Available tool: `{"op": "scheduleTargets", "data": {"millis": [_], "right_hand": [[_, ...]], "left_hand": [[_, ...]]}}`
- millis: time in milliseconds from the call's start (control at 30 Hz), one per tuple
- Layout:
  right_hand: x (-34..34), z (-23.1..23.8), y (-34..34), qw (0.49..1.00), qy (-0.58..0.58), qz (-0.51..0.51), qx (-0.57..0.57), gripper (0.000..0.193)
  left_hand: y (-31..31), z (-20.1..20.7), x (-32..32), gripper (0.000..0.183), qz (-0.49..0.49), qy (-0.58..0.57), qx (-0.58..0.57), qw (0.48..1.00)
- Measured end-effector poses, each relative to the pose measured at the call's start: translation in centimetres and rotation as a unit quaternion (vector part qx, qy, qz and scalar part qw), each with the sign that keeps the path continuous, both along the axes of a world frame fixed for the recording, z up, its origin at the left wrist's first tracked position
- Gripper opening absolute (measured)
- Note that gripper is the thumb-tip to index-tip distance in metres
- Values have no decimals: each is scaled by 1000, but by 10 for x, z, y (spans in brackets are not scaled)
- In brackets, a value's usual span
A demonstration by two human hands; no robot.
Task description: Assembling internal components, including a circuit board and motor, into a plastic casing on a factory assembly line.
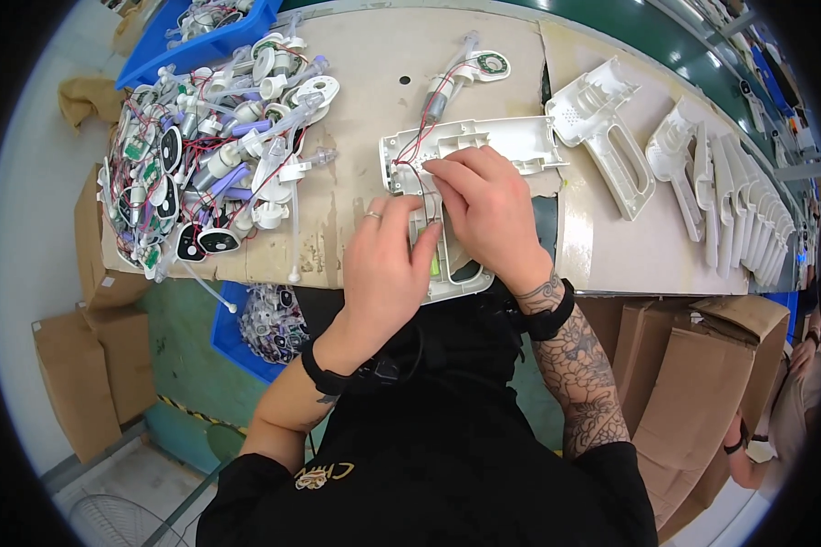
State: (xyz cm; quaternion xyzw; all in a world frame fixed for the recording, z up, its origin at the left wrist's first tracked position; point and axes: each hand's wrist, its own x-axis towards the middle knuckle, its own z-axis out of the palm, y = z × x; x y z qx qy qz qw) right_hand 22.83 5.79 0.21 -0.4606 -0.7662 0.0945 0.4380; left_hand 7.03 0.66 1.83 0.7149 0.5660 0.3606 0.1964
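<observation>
A white plastic housing half [511,137] with a looped handle lies open side up in front of me. My left hand [383,269] is closed at the handle's left side, its thumb over the inner channel near a yellow-green piece [435,265]. Beside it, the fingers of my right hand [485,205] are pinched on thin red and black wires [412,157] inside the housing. These wires run up to a silver motor [436,96] joined to a white part with a round green circuit board [493,63]. The fingers hide part of the wiring.
A large heap of wired motor assemblies [219,169] covers the table's left, below a blue bin [192,41]. One white housing half [607,137] and a row of several more [730,191] lie right. Cardboard boxes [693,401] stand below; another person's arm [743,460] shows far right.
</observation>
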Motion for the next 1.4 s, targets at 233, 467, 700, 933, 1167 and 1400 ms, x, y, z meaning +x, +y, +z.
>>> {"op": "scheduleTargets", "data": {"millis": [233,467,700,933,1167,1400], "right_hand": [[7,16,3,996,-58,45,-55,18],[7,20,21,986,-45,96,-131,19],[1,22,22,979,-11,46,-198,21],[-3,17,23,982,-29,34,-182,19],[-7,22,26,973,-47,1,-226,21],[-4,19,27,971,-76,17,-226,22]], "left_hand": [[-1,-13,-6,17,-6,-50,-9,999],[2,-15,-11,16,-25,-63,-10,998],[-8,-4,-17,35,-72,-10,-7,997],[-8,3,-20,40,-66,-25,-83,994],[-7,-4,-22,47,-98,61,0,993],[-7,-5,-23,47,-88,129,15,988]]}}
